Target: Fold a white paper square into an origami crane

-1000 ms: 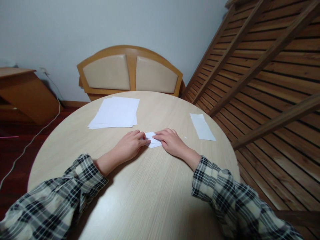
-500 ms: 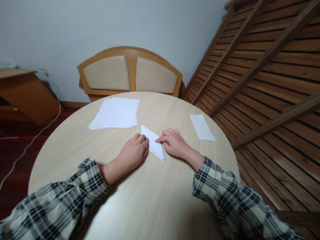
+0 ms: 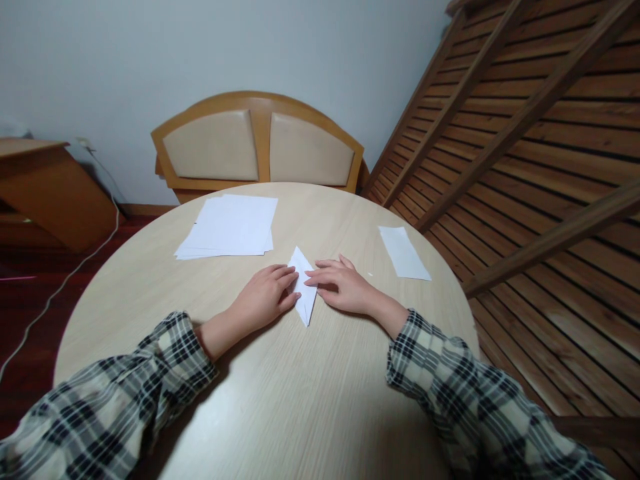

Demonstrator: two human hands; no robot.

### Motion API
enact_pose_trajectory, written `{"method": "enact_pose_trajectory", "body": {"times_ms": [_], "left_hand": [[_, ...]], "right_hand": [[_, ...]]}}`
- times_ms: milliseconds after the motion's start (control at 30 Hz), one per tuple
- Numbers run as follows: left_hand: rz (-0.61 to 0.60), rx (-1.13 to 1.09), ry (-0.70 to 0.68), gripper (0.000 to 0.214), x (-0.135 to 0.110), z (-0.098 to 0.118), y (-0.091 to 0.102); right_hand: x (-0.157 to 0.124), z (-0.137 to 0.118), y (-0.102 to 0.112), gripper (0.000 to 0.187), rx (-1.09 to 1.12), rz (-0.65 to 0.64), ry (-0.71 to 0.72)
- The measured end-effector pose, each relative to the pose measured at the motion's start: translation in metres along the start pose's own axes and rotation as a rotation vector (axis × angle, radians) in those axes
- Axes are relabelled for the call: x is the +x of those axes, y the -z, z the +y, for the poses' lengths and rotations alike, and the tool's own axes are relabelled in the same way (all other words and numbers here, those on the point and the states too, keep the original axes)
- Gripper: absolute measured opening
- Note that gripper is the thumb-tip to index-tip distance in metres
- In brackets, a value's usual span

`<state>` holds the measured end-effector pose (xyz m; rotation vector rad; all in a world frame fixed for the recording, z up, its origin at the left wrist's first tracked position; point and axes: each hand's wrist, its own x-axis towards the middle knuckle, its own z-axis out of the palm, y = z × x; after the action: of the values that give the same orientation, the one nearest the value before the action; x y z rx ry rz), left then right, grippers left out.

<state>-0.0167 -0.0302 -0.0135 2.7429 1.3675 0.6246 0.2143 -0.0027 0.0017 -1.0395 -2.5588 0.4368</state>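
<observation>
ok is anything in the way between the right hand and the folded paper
Nothing visible: the right hand reaches directly over the right edge of the folded paper, while the left hand is at its left edge.

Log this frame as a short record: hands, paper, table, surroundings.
left hand: on the left side of the folded paper
right hand: fingertips over the paper's right side
folded paper: white, kite-like outline, points facing toward and away from the person
table: round, pale wood grain
far left: loose stack of white sheets
far right: white paper strip
background: padded wooden panel, slatted wood
</observation>
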Motion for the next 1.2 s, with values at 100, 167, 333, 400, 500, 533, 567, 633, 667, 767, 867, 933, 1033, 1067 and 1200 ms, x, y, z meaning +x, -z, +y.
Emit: {"method": "enact_pose_trajectory", "body": {"times_ms": [100, 167, 333, 400, 500, 533, 567, 633, 667, 767, 867, 933, 1033, 1067, 1200], "left_hand": [[-0.064, -0.066, -0.058, 0.041, 0.001, -0.012, -0.001], [-0.1, -0.098, -0.102, 0.041, 0.002, -0.018, -0.001], [-0.14, -0.131, -0.184, 0.039, 0.001, -0.024, 0.003], [-0.13, -0.147, -0.185, 0.038, 0.001, -0.023, 0.006], [-0.117, -0.185, -0.182, 0.034, 0.001, -0.02, 0.01], [-0.111, -0.198, -0.182, 0.033, 0.002, -0.019, 0.011], [-0.102, -0.209, -0.182, 0.031, 0.002, -0.018, 0.012], [-0.072, -0.22, -0.179, 0.029, 0.004, -0.018, 0.013], [-0.053, -0.217, -0.174, 0.028, 0.004, -0.019, 0.014], [-0.005, -0.187, -0.168, 0.028, 0.006, -0.02, 0.015], [0.001, -0.156, -0.178, 0.032, 0.006, -0.019, 0.015], [-0.015, -0.149, -0.182, 0.033, 0.005, -0.016, 0.016], [-0.041, -0.155, -0.183, 0.03, 0.003, -0.01, 0.017], [-0.044, -0.158, -0.186, 0.029, 0.002, -0.008, 0.017], [-0.039, -0.188, -0.211, 0.026, 0.001, -0.008, 0.013]], "right_hand": [[0.0, 0.002, 0.002, 0.032, -0.009, 0.036, 0.043], [0.0, 0.003, 0.004, 0.027, -0.009, 0.062, 0.095], [-0.002, 0.005, 0.007, 0.033, -0.004, 0.046, 0.172], [-0.004, 0.006, 0.008, 0.038, -0.002, 0.011, 0.145], [-0.006, 0.008, 0.008, 0.039, 0.012, -0.039, 0.088], [-0.006, 0.01, 0.008, 0.038, 0.02, -0.048, 0.077], [-0.006, 0.012, 0.008, 0.036, 0.027, -0.054, 0.071], [-0.006, 0.016, 0.008, 0.031, 0.036, -0.049, 0.069], [-0.006, 0.017, 0.008, 0.029, 0.035, -0.041, 0.074], [-0.004, 0.02, 0.008, 0.022, 0.019, 0.002, 0.094], [-0.001, 0.02, 0.006, 0.018, -0.004, 0.033, 0.108], [0.0, 0.019, 0.004, 0.017, -0.02, 0.051, 0.123], [0.001, 0.017, 0.001, 0.014, -0.046, 0.071, 0.154], [0.001, 0.016, 0.0, 0.014, -0.055, 0.069, 0.162], [0.001, 0.012, -0.001, 0.02, -0.075, 0.056, 0.169]]}}
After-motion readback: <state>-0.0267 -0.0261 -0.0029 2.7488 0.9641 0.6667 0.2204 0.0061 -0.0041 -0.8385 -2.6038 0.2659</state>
